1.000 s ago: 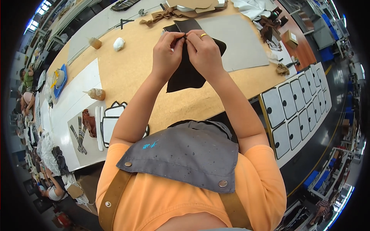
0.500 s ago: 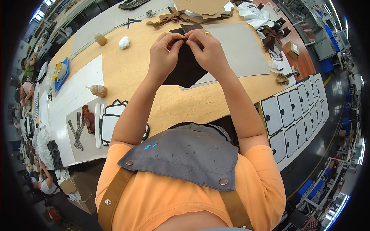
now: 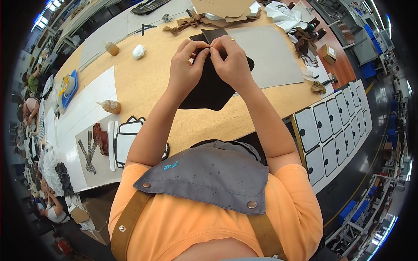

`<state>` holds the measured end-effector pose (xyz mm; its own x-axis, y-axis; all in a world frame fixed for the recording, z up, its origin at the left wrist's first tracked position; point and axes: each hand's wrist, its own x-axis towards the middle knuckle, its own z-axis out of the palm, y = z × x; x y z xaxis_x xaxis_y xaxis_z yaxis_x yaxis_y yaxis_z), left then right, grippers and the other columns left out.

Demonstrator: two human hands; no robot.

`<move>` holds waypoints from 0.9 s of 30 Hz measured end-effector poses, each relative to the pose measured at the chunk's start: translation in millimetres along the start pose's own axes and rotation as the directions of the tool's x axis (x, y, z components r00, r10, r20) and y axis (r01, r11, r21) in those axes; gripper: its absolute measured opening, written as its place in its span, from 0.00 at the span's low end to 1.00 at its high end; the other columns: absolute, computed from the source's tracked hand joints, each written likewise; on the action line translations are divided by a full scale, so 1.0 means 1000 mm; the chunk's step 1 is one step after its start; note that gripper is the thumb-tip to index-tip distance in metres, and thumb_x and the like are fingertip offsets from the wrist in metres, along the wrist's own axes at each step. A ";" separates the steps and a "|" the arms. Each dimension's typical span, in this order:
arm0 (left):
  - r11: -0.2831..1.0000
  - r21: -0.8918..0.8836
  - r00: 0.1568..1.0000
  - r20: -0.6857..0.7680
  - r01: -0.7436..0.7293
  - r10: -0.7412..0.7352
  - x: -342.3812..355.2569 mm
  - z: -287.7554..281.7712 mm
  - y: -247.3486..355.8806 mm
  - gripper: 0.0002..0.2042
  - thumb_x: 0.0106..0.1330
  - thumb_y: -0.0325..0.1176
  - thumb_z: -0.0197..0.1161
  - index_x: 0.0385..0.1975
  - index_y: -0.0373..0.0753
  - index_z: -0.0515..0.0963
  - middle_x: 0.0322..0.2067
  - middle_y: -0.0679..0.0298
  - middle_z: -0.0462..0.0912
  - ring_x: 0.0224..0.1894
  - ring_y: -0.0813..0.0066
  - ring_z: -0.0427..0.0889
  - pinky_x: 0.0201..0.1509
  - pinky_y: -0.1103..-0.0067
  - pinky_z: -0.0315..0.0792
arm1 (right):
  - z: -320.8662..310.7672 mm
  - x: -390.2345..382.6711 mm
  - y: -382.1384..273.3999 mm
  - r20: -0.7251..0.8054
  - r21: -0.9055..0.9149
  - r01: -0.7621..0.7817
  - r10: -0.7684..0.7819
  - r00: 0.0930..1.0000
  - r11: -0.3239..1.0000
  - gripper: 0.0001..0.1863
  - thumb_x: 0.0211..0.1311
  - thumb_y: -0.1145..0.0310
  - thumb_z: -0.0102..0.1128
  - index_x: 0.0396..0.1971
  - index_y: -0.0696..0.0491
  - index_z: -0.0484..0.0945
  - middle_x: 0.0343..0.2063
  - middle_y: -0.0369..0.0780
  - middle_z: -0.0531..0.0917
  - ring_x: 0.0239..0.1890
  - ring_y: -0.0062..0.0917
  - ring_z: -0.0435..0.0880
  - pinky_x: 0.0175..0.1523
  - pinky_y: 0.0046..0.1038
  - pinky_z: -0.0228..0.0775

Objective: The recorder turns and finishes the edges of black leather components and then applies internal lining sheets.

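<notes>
A dark brown, almost black sheet of leather or fabric (image 3: 208,89) is held up over the table between both my hands. My left hand (image 3: 187,63) pinches its upper part between thumb and fingers. Right beside it, my right hand (image 3: 230,61) pinches the same piece, thumb and fingertips nearly meeting those of the left. The upper end of the piece folds away beyond my fingers, and its lower part hangs toward me. What lies exactly under the fingertips is hidden.
On the wooden table (image 3: 187,128) lies a grey sheet (image 3: 274,56). Left stand two squeeze bottles (image 3: 111,106), a white wad (image 3: 139,51) and a blue tray (image 3: 69,89). White panels with black borders (image 3: 126,141) lie near my left arm; a board of similar panels (image 3: 335,130) is at right.
The dark piece has swung lower and spread wider, with its right edge now showing beyond my right wrist. Both hands stay pinched together at nearly the same place.
</notes>
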<state>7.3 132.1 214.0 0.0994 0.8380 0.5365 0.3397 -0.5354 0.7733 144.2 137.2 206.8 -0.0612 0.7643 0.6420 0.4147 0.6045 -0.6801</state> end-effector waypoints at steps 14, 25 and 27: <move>0.919 0.244 0.930 -0.123 -0.311 0.347 0.003 -0.009 0.010 0.04 0.58 0.22 0.56 0.32 0.36 0.71 0.30 0.58 0.72 0.32 0.59 0.73 0.36 0.72 0.67 | -0.025 0.005 -0.026 0.027 -0.232 0.176 -0.175 0.984 0.957 0.08 0.51 0.67 0.63 0.30 0.52 0.76 0.38 0.35 0.78 0.44 0.26 0.72 0.53 0.32 0.52; 0.951 0.151 0.949 -0.129 -0.268 0.288 0.002 -0.014 0.025 0.02 0.62 0.22 0.55 0.32 0.34 0.70 0.32 0.56 0.71 0.33 0.61 0.73 0.37 0.75 0.68 | -0.042 0.008 -0.039 0.027 -0.174 0.168 -0.165 0.986 0.970 0.07 0.52 0.65 0.64 0.26 0.51 0.77 0.34 0.31 0.83 0.39 0.21 0.76 0.54 0.29 0.50; 0.956 0.151 0.955 -0.119 -0.251 0.270 0.002 -0.018 0.026 0.02 0.62 0.22 0.55 0.33 0.34 0.70 0.32 0.56 0.71 0.33 0.61 0.73 0.38 0.75 0.68 | -0.047 0.007 -0.036 0.028 -0.184 0.166 -0.164 0.986 0.969 0.07 0.52 0.66 0.64 0.26 0.51 0.77 0.32 0.32 0.83 0.37 0.22 0.76 0.54 0.28 0.52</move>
<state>-0.6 118.4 241.2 0.0754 0.6435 0.7617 0.4409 -0.7067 0.5534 171.2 110.4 252.4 -0.1539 0.6611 0.7344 0.5583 0.6714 -0.4874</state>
